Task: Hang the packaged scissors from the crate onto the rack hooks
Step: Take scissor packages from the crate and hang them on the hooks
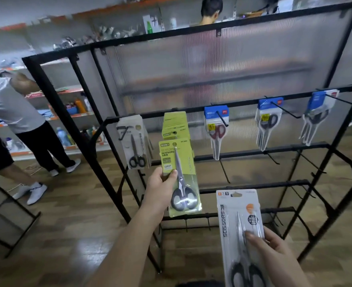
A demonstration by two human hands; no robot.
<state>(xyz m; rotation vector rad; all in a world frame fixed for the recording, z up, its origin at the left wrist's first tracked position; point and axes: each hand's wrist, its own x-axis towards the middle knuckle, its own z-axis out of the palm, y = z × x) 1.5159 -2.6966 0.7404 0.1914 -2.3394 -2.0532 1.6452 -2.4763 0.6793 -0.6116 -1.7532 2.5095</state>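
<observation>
A shop interior with a wood-patterned floor (77, 224) and stocked wall shelves is seen behind a black metal display rack (52, 96) backed by a ribbed translucent panel (212, 59). On the rack's upper rail, a grey-carded pack (134, 141), a stack of lime-green carded packs (174, 125) and three groups of blue-topped scissor packs (216, 121) are already hung. The lower rails carry bare hooks.

The hanging step is judged to be in hand. A lime-green card pack of black-handled scissors (183, 162) is held up by the left hand (160, 184), directly in front of and just below the hung green stack, its punched hole near the top edge. The left hand is clamped on the card's left edge, with the thumb pressed on the front and the fingers hidden behind.

A tall white card pack of black-handled scissors (233, 214) is held lower down by the right hand (274, 249). The thumb is laid across the clear blister and the fingers are curled behind, so this hand too is closed on its pack.

For the next move, the green pack's hole would need to be lined up with the hook tip, which is hidden by the stack, and slid on. The crate cannot be identified with certainty.
</observation>
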